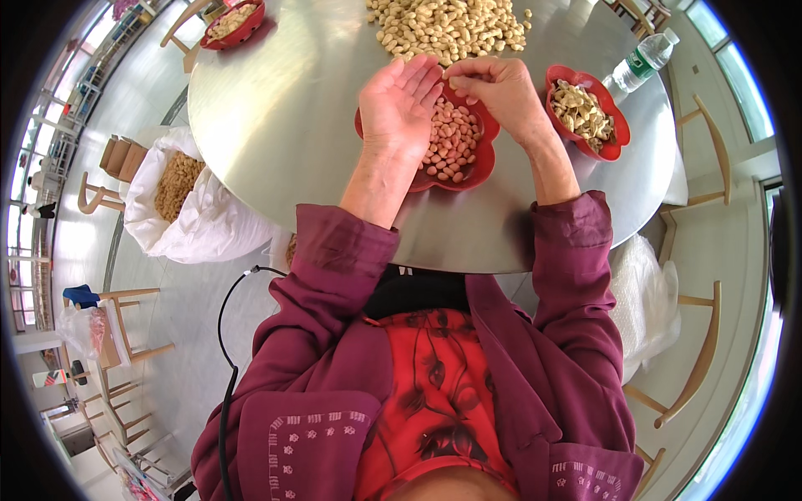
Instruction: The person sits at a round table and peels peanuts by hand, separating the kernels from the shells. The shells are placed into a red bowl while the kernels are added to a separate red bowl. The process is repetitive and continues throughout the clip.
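Observation:
Above the left part of a red scalloped bowl (490, 134) of shelled peanuts (452, 141), my left hand (401, 103) is turned palm up with its fingers extended; the palm looks bare. Beside its fingertips, at the bowl's far edge, my right hand (495, 87) pinches a small pale piece (452, 82), perhaps peanut or shell; too small to tell. A heap of unshelled peanuts (448, 28) lies on the round metal table just beyond both hands. To the right, a second red bowl (617, 119) holds empty peanut shells (579, 113).
A plastic water bottle (642, 61) stands at the right of the metal table (282, 125). Another red bowl (257, 19) sits far left. An open white sack (207, 225) of peanuts is left of the table. Wooden chairs (708, 351) and a black cable (222, 401) are nearby.

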`<state>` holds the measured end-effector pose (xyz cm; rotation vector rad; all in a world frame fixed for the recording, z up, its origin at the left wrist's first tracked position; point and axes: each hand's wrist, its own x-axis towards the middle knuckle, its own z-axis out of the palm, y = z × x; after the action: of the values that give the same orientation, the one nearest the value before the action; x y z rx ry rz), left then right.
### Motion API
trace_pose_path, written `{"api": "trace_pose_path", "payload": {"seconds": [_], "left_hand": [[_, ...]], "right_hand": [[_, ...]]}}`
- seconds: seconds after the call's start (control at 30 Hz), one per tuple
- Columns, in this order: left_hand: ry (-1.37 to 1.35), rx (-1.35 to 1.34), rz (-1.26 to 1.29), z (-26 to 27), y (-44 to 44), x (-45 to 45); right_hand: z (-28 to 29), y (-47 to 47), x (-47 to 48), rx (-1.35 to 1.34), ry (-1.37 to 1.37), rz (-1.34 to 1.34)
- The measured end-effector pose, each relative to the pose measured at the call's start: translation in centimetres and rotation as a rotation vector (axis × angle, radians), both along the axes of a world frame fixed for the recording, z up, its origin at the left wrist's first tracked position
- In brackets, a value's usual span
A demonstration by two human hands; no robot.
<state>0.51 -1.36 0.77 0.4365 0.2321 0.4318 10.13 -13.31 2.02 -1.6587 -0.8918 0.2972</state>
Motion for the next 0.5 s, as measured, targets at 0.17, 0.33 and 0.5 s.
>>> {"api": "trace_pose_path", "payload": {"seconds": [0.17, 0.33, 0.5], "left_hand": [[-0.098, -0.107, -0.078, -0.7, 0.0, 0.4], [-0.121, -0.088, -0.108, -0.4, -0.2, 0.2], [-0.109, 0.01, -0.063, -0.4, -0.1, 0.2]], "right_hand": [[-0.1, 1.3, -3.0, -0.027, -0.126, 0.149], [-0.9, 1.6, -3.0, -0.009, -0.011, 0.02], [-0.8, 1.2, -3.6, -0.031, 0.05, -0.037]]}}
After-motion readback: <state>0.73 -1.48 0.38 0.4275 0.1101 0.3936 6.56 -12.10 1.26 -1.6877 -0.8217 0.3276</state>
